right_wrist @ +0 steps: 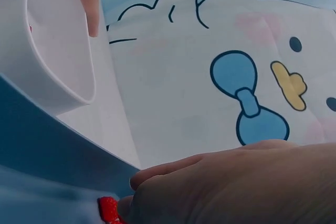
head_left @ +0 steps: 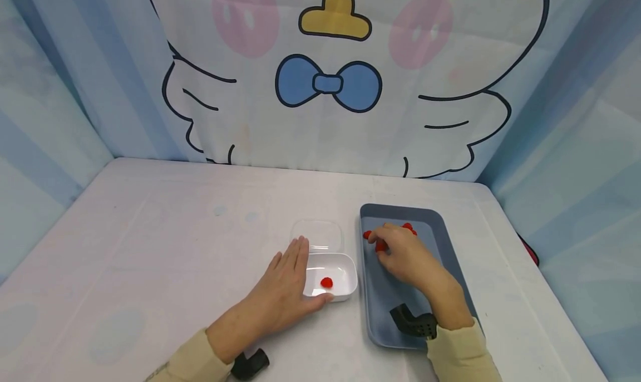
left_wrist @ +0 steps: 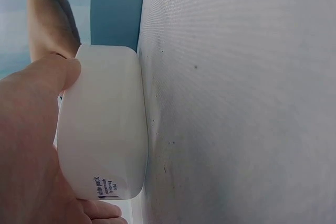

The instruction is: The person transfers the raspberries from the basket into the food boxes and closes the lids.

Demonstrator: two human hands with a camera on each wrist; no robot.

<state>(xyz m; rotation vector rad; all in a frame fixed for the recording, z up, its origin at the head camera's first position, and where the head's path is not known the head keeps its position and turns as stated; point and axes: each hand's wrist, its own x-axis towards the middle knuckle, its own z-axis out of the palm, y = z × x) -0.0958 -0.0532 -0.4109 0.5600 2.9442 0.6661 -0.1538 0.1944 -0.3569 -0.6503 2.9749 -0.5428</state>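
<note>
A white oval-cornered box [head_left: 344,276] stands on the table with one small red strawberry-like piece [head_left: 326,282] inside. My left hand [head_left: 280,293] lies along its left side, fingers straight, the thumb touching the near rim. In the left wrist view, the thumb rests on the box wall [left_wrist: 105,119], which bears small print. Over the blue-grey tray [head_left: 395,326], my right hand [head_left: 408,256] pinches a red strawberry-like piece [head_left: 381,245] between thumb and fingers. Pale specks show on a red piece [right_wrist: 109,209] at those fingertips. More red pieces [head_left: 408,226] lie around the hand, partly hidden.
A clear plastic lid [head_left: 320,234] lies just behind the white box. The tray's raised rim stands close to the box's right side. Curtains [head_left: 576,148] with a cartoon print close off the back and sides of the white table [head_left: 165,248].
</note>
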